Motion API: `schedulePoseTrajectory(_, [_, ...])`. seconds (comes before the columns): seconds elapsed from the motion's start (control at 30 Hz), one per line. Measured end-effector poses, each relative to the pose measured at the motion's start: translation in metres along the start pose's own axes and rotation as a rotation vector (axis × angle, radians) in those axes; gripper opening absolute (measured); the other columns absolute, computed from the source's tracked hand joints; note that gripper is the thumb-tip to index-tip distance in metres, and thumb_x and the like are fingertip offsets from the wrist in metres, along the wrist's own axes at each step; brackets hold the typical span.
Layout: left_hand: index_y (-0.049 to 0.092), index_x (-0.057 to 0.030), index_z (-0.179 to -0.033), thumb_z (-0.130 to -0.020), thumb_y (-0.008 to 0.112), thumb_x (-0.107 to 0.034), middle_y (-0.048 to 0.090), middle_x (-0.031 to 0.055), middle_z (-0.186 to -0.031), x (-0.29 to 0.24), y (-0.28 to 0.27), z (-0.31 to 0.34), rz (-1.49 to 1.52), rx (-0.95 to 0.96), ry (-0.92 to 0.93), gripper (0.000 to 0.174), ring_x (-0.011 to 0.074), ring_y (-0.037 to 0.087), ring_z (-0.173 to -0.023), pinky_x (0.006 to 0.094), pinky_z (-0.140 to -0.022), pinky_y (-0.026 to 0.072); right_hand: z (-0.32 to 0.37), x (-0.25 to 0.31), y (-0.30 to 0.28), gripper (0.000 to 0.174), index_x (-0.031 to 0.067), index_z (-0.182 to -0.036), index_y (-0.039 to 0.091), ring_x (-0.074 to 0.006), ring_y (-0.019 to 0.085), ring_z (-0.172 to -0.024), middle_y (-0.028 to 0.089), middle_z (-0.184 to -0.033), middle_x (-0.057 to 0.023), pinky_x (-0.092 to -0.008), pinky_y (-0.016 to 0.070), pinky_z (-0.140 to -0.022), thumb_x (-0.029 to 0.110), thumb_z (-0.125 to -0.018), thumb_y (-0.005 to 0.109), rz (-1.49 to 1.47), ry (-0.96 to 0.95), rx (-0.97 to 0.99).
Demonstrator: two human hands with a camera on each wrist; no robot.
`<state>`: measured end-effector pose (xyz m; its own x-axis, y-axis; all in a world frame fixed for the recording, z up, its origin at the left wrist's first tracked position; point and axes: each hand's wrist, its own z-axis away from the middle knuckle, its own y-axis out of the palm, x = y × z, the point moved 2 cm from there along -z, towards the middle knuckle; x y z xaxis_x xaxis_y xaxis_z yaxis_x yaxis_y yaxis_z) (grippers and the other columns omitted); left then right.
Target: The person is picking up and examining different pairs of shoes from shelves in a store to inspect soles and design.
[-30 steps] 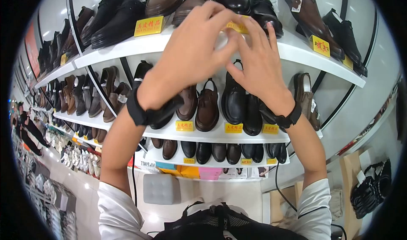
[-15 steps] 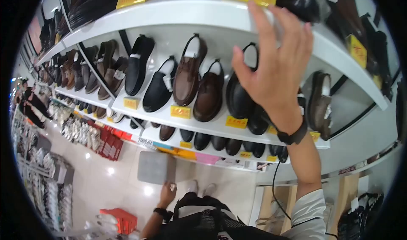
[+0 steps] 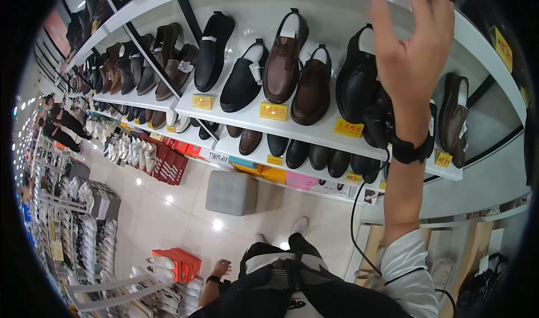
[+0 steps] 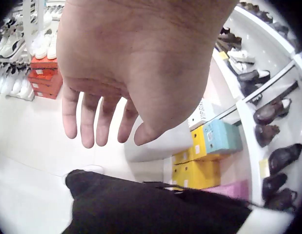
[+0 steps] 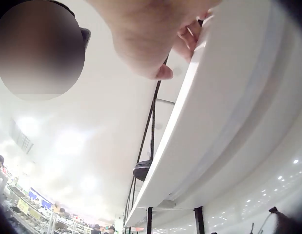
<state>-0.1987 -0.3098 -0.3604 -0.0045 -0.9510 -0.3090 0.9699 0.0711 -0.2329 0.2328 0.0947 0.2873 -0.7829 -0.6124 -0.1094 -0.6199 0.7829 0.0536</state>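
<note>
Up at the curved white top shelf (image 5: 214, 122), my right hand (image 3: 415, 54) has its fingers extended at the front edge. The right wrist view shows its fingertips right at that edge, partly hidden behind the palm. Beneath stand black slip-on shoes (image 3: 213, 51), brown leather shoes (image 3: 286, 59) and black leather shoes (image 3: 356, 82) on the middle shelf, with yellow price cards (image 3: 273, 111) along its front. My left hand (image 3: 221, 268) hangs low at my side, fingers loose and apart, holding nothing. In the left wrist view, its palm (image 4: 131, 63) fills the top.
A grey cube stool (image 3: 231, 193) stands before the shelves. Orange shoeboxes (image 3: 182, 262) and racks of white sneakers lie to the left. Two people (image 3: 59, 124) stand in the far left aisle. A black cable (image 3: 353, 222) hangs near my right sleeve.
Both hands were together before the top shelf; the left has since dropped to my side. The right hand stays raised at the shelf edge. The view has turned, showing more floor.
</note>
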Motion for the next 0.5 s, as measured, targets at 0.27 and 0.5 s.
schedulePoseTrajectory(0.27, [0.060,-0.0030,-0.102,-0.085,0.057,-0.022,0.065,0.0112,-0.081,-0.049,-0.076,-0.032,-0.087,-0.035,0.250,0.026,0.0194,0.064,-0.066,0.0318,-0.054,0.0521,-0.005,0.021,0.000,0.036,-0.0050,-0.110,0.057,-0.0311,0.053,-0.100,0.053,-0.104,-0.0166,-0.0347,0.0400,-0.089,0.006,-0.076,0.061,0.142,0.147,0.151])
schedulePoseTrajectory(0.5, [0.061,-0.0041,-0.098,-0.085,0.058,-0.020,0.066,0.0100,-0.078,-0.032,-0.178,-0.111,-0.315,0.176,0.316,0.021,0.0183,0.065,-0.064,0.0314,-0.053,0.0525,0.114,0.131,-0.027,0.022,0.0030,-0.102,0.062,-0.0298,0.062,-0.091,0.062,-0.099,-0.0168,-0.0346,0.0470,-0.081,0.014,-0.084,0.061,0.136,0.615,0.535])
